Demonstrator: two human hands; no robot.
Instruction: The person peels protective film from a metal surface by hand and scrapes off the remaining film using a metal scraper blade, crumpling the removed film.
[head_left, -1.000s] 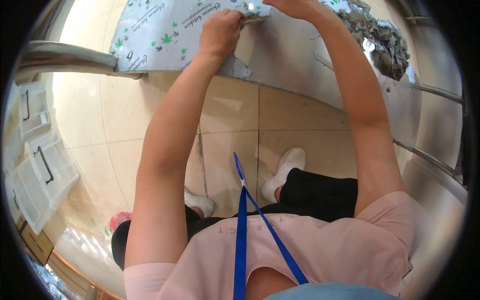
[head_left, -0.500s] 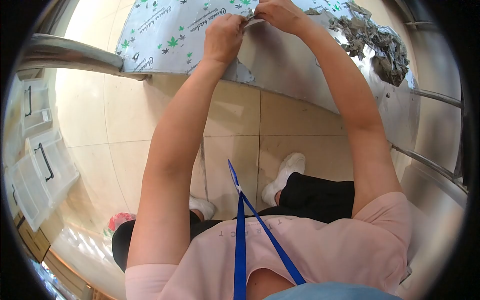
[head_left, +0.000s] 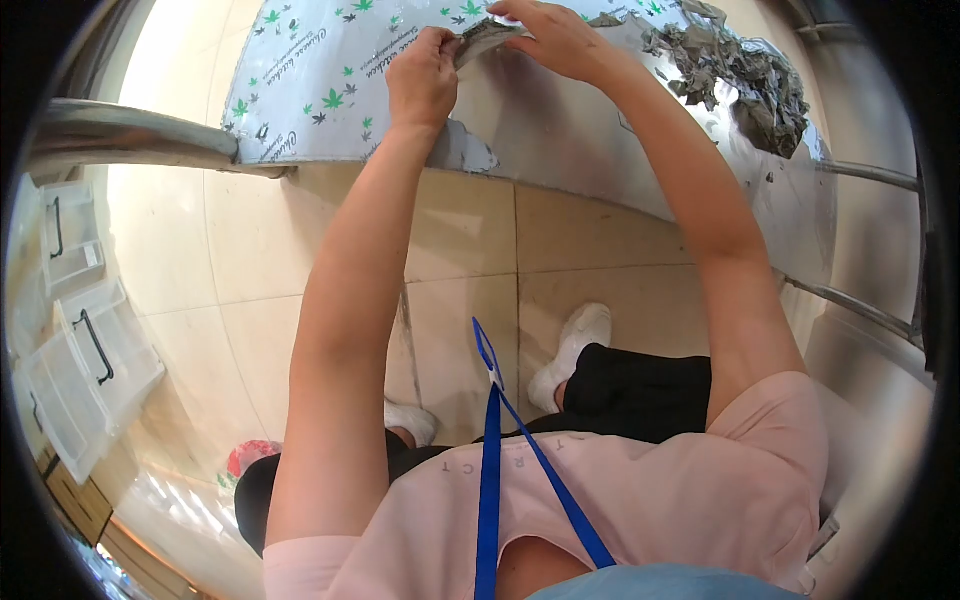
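A patterned adhesive film [head_left: 330, 85] with green leaves and printed lettering covers the left part of a metal tabletop [head_left: 560, 130]. My left hand [head_left: 420, 85] is closed, pinching a lifted grey strip at the film's edge. The strip [head_left: 487, 38] curls up between my hands, its dark underside showing. My right hand [head_left: 555, 40] is at the strip's other end, thumb and fingers apart. A torn scrap of film [head_left: 465, 148] clings near the front edge, below my left hand. To the right lies a crumpled heap of grey peeled film [head_left: 745, 85].
Metal rails stand at the left [head_left: 140, 135] and right [head_left: 870, 175] of the table. Clear plastic boxes [head_left: 95, 350] with black handles sit on the tiled floor [head_left: 460, 240] at left. A blue lanyard [head_left: 488, 480] hangs over my pink shirt.
My left hand has moved left, and a longer piece of strip now shows between my hands. The fingers of my right hand have spread from a pinch.
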